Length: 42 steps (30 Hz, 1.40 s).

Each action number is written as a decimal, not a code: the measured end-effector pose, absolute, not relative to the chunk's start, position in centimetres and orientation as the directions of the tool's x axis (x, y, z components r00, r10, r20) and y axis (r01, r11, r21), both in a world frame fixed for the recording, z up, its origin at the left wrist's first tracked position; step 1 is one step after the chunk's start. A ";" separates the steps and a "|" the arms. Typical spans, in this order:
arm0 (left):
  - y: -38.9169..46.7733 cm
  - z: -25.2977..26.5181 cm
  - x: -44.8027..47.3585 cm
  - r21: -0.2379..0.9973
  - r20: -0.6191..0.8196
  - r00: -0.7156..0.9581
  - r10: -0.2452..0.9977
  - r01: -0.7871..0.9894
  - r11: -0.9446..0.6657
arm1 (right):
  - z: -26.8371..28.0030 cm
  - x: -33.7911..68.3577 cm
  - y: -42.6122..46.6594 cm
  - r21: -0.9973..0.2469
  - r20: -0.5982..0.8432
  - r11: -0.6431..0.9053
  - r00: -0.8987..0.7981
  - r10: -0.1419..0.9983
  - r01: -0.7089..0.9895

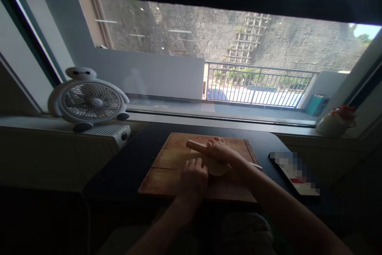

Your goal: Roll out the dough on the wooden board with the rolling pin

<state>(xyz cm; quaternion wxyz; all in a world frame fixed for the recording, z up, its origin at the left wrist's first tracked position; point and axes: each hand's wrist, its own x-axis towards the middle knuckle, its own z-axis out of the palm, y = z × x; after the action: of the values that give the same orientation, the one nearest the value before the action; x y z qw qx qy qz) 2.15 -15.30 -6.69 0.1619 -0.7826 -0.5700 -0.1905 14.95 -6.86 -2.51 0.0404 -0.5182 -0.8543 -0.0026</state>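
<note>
A wooden rolling pin point(195, 146) lies slantwise over a flat, pale sheet of dough point(219, 169). My right hand point(219, 148) is closed over the pin, with its far-left end sticking out past the fingers. At the dough's near-left edge is my left hand point(195, 171), its fingers curled and closed on that edge; the fingertips are partly hidden. Under all of this is a wooden board point(167, 177). A thin light stick point(256, 166) shows beyond my right forearm at the board's right side, the rest of it hidden by the arm.
The board rests on a dark table point(119, 167). To the right lies a flat object with a blurred-out face point(295, 175). A white fan point(94, 102) stands on a unit at left. A white and orange ornament point(337, 121) sits on the sill before a large window.
</note>
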 end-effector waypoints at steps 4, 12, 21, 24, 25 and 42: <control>-15.8 -7.1 1.6 0.011 0.483 0.336 0.809 0.921 -0.390 | -4.4 15.2 -5.2 -0.115 0.307 0.334 -0.286 0.908 0.936; -15.7 -7.2 1.4 0.051 0.514 0.350 0.783 0.899 -0.435 | -4.5 14.7 -4.8 -0.161 0.178 0.371 -0.343 0.923 0.915; -15.8 -7.3 1.4 0.083 0.512 0.340 0.789 0.895 -0.439 | -3.6 14.5 -4.5 -0.130 0.090 0.286 -0.276 0.957 0.950; -15.8 -7.3 1.4 0.079 0.521 0.336 0.785 0.897 -0.436 | -4.4 14.1 -4.9 -0.164 0.184 0.376 -0.346 0.920 0.912; -15.8 -7.3 1.4 0.078 0.520 0.336 0.785 0.897 -0.436 | -4.4 14.0 -4.7 -0.161 0.209 0.378 -0.343 0.916 0.911; -15.9 -7.2 1.4 0.132 0.532 0.324 0.782 0.881 -0.455 | -4.2 13.9 -2.3 -0.127 0.101 0.251 -0.239 0.966 0.960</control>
<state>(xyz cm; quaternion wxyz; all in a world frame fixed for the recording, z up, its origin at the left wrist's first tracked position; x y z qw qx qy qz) 1.36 -15.88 -7.17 0.0910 -0.8086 -0.5142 -0.2709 13.92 -2.26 -4.20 0.0794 -0.6118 -0.7868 0.0192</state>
